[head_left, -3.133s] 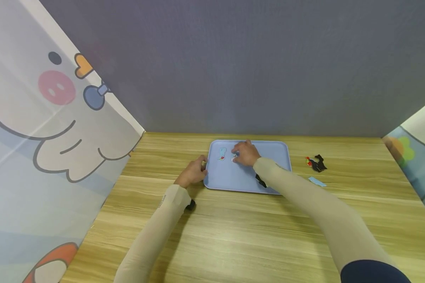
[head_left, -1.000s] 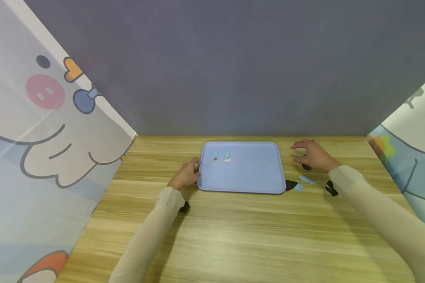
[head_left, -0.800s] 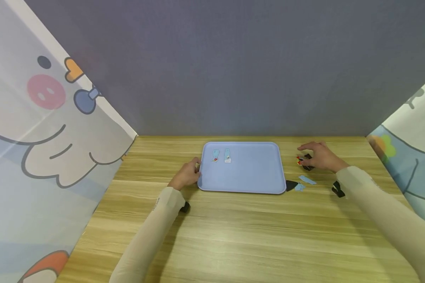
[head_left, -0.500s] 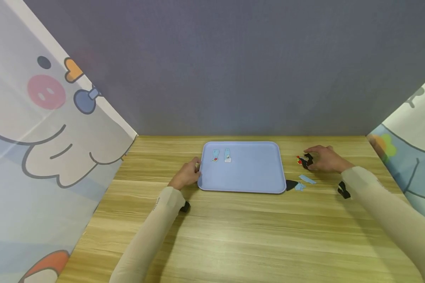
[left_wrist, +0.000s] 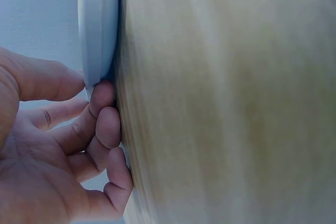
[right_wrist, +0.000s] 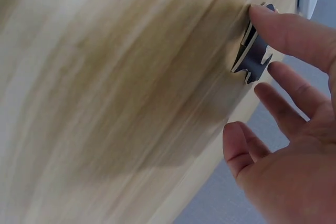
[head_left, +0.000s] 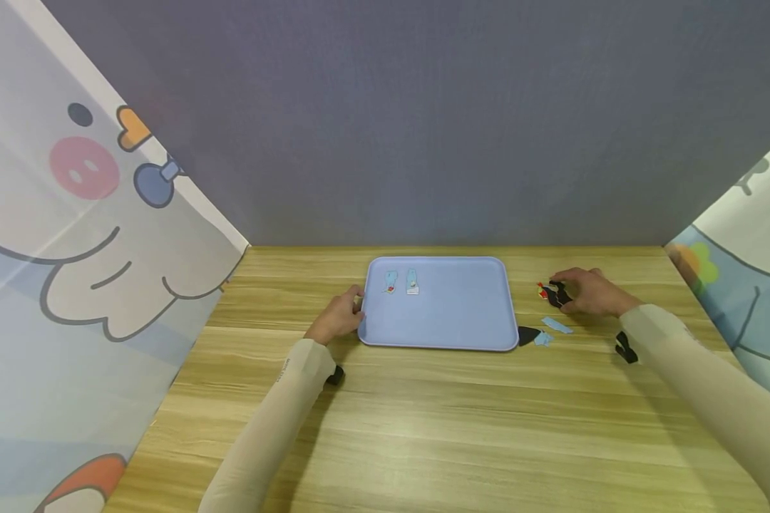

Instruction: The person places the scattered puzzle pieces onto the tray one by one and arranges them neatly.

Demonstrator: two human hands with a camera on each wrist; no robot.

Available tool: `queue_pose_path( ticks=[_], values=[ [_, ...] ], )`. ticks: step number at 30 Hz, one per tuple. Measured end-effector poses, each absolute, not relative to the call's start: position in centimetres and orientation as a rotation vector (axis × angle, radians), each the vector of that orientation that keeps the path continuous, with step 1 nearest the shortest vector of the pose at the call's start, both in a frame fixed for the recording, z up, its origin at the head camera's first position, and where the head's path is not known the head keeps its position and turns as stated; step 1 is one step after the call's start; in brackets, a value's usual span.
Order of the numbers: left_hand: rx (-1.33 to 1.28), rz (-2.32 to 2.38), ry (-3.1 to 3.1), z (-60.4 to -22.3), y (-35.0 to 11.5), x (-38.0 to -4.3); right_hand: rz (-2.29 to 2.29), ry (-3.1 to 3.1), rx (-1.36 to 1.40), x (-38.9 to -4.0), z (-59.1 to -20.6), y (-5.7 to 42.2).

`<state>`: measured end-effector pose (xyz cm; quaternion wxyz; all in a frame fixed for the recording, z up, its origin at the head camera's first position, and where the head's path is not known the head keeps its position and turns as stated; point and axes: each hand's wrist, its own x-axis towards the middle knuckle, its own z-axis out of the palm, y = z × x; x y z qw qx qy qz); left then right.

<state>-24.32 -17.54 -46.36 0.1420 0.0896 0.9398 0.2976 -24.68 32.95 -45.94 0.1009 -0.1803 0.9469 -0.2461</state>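
My left hand (head_left: 336, 315) holds the left rim of a light blue tray (head_left: 449, 313), the thumb on top and the curled fingers against its side in the left wrist view. To the right of the tray, my right hand (head_left: 593, 292) has thumb and fingertips at opposite edges of a flat black cut-out piece (head_left: 559, 295), pinching it just over the tabletop. In the right wrist view this black piece (right_wrist: 256, 56) looks tilted, with another layer under it. A red and yellow piece (head_left: 542, 291) adjoins it. Two light blue figure-shaped pieces (head_left: 391, 279) lie in the tray's upper left.
Below my right hand lie a light blue strip (head_left: 557, 325), a small blue piece (head_left: 542, 339) and a dark pointed piece (head_left: 528, 335) by the tray's corner. A grey panel (head_left: 449, 128) rises behind the wooden table (head_left: 423, 413). Printed cartoon walls (head_left: 128, 285) flank it.
My right hand has left the tray, gone right to the loose pieces and closed on the black one, which has shifted slightly. My left hand has stayed at the tray's rim.
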Motion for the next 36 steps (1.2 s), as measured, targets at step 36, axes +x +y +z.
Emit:
queue_pose_path(
  ticks=[36],
  values=[
    [0.254, 0.844, 2.715, -46.5, -17.6, -24.4, -0.61, 2.747, -0.683, -25.7, -45.4, 32.8]
  ],
)
